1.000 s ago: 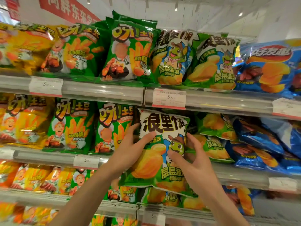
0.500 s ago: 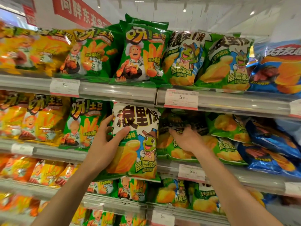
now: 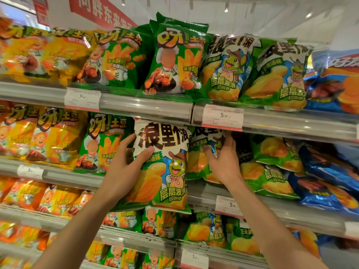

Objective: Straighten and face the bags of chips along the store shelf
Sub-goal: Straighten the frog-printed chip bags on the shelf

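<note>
Head view: at centre, the left hand clasps the turtle chip bag upright, overhanging the middle shelf; at three o'clock, the right hand, fingers curled, grips a second turtle bag. Unsupported, the front bag could topple. The second bag, lying slumped half a second ago, is now raised.

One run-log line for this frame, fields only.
left hand: holds frog-mascot chip bag upright | right hand: grips neighbouring frog-mascot bag | shelf: middle | phase: facing
</note>
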Motion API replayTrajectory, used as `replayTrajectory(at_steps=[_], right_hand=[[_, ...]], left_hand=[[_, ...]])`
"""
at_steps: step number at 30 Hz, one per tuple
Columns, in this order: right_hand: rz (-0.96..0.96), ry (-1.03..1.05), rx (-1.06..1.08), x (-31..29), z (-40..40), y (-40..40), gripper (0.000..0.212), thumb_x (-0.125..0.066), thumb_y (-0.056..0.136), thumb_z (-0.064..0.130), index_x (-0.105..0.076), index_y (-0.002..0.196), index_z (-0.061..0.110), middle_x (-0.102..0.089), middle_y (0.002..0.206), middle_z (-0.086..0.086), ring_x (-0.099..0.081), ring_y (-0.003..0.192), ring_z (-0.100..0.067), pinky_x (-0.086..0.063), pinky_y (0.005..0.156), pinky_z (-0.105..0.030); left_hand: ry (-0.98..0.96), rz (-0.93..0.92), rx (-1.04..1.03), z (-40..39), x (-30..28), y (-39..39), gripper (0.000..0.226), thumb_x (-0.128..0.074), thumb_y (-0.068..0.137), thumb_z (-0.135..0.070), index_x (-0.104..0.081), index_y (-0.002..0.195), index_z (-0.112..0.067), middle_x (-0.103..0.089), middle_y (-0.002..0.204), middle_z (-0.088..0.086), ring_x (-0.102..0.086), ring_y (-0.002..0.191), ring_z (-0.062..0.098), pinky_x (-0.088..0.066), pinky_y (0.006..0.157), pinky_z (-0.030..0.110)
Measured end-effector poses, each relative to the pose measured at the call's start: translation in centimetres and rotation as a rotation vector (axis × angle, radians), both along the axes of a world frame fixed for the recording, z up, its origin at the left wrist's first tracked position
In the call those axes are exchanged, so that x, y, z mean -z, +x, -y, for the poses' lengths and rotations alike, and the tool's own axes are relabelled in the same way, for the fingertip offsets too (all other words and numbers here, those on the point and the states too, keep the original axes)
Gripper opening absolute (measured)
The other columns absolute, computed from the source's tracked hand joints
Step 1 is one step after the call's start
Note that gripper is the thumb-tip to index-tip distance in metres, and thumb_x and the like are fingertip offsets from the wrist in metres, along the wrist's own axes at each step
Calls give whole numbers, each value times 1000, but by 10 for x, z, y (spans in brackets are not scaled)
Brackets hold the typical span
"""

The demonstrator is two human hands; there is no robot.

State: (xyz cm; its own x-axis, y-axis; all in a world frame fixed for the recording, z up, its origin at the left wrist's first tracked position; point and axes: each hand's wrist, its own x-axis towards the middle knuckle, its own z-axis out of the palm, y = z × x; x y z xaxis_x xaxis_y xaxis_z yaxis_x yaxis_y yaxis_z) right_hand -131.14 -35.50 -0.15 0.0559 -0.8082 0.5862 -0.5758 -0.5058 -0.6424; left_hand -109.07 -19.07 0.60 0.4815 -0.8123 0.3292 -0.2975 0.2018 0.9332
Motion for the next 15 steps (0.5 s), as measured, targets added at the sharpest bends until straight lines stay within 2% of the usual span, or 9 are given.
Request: replayTrajectory(at_steps=[2,4,7,9,12,15], right_hand=[[-18,-110,30,0,9,2,72,-65,94,37,-29,147,5,-37,146,-19,-44,132,-38,-43,107,-47],[-70,-78,45,8,21,4,75,-61,95,39,-26,151,4,-31,153,-21,-35,139,-39,-37,112,-54],[-149,88,102,22,36,6,88,-51,97,49,-3,159,10,-8,165,-18,-17,150,-38,-20,120,-54],[-186,191,109,24,41,4,90,-48,98,49,10,158,16,3,167,-14,-7,152,-35,-11,123,-51],[-267,299,69,17,38,1,98,-57,95,40,16,156,19,9,166,-16,-4,152,-37,-14,123,-49],[-202,353,-6,9,27,-4,95,-60,95,37,8,158,18,3,166,-15,-10,152,-37,-17,123,-46]], left_hand=[[-5,9,-7,1,0,0,72,-64,84,-57,-34,148,-44,-47,143,-5,-46,124,10,-45,85,28],[0,8,0,1,0,-1,71,-63,85,-56,-34,148,-43,-47,143,-4,-48,122,10,-47,82,27],[4,0,10,1,0,-2,71,-64,84,-56,-34,148,-44,-49,141,-2,-53,122,16,-51,83,30],[9,11,4,3,0,-1,71,-64,85,-55,-34,148,-43,-49,139,-4,-52,122,14,-50,82,29],[2,7,10,5,0,-2,70,-63,86,-54,-34,148,-43,-49,133,-6,-55,111,7,-49,73,21],[4,-16,27,8,2,-1,72,-64,82,-58,-35,146,-46,-52,132,-3,-60,110,10,-55,74,26]])
